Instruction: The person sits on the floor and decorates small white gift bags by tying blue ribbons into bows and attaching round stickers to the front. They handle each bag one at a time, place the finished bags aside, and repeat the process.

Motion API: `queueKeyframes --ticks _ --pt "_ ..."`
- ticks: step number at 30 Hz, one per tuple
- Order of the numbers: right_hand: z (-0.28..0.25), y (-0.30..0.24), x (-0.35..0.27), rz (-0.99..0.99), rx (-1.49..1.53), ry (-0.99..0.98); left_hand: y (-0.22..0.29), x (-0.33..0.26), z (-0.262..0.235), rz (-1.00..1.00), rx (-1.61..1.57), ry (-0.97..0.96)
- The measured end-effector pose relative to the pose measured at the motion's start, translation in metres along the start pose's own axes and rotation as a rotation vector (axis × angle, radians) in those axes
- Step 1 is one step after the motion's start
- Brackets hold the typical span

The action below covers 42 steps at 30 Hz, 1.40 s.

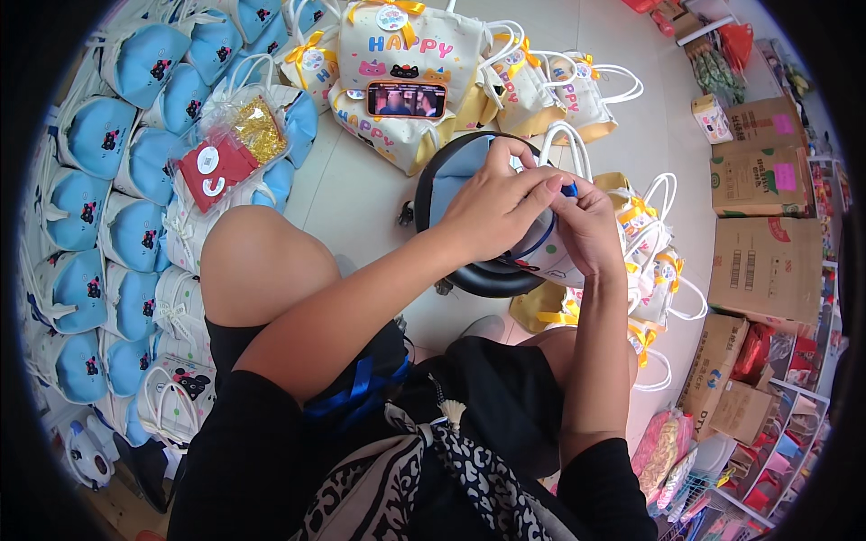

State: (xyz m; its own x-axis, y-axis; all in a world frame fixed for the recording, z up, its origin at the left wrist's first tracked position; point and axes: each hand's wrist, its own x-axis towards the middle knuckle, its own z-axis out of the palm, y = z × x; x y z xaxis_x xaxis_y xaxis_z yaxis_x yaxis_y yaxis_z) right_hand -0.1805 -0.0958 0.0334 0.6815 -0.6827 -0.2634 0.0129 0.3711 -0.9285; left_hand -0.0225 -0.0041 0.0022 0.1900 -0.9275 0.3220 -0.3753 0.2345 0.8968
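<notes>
My left hand (496,206) and my right hand (588,225) meet over a small blue and white gift bag (550,252) that rests on a round black stool (451,194). Both hands pinch a blue ribbon (569,189) at the top of the bag, near its white handle (568,144). My knees sit on either side of the stool. More blue ribbon (356,388) lies across my lap.
Several blue and white bags (117,207) are stacked at the left, with a clear packet of red and gold items (230,149) on them. Cream and yellow bags (406,54) and a phone (406,99) stand ahead. Cardboard boxes (767,261) line the right.
</notes>
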Motion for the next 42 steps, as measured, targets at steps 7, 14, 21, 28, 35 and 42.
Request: queueKeyframes --ticks 7,14,21,28,35,42 --pt "0.001 0.003 -0.001 -0.069 -0.120 0.047 0.005 0.001 0.003 0.003 0.085 0.053" --pt "0.001 0.004 -0.002 -0.107 -0.080 0.004 -0.012 0.007 0.008 -0.108 -0.366 0.087" --pt "-0.014 0.004 0.003 -0.014 0.110 0.015 -0.008 0.004 -0.002 0.147 -0.075 0.216" --pt "-0.005 -0.002 -0.004 -0.082 -0.007 0.058 0.003 0.002 -0.020 0.311 0.286 0.091" --pt "0.010 -0.006 -0.005 -0.468 -0.687 0.003 -0.003 0.003 -0.018 0.046 0.137 0.158" --pt "0.017 0.001 -0.005 -0.811 -0.995 0.148 -0.002 0.003 -0.016 0.024 0.216 0.095"
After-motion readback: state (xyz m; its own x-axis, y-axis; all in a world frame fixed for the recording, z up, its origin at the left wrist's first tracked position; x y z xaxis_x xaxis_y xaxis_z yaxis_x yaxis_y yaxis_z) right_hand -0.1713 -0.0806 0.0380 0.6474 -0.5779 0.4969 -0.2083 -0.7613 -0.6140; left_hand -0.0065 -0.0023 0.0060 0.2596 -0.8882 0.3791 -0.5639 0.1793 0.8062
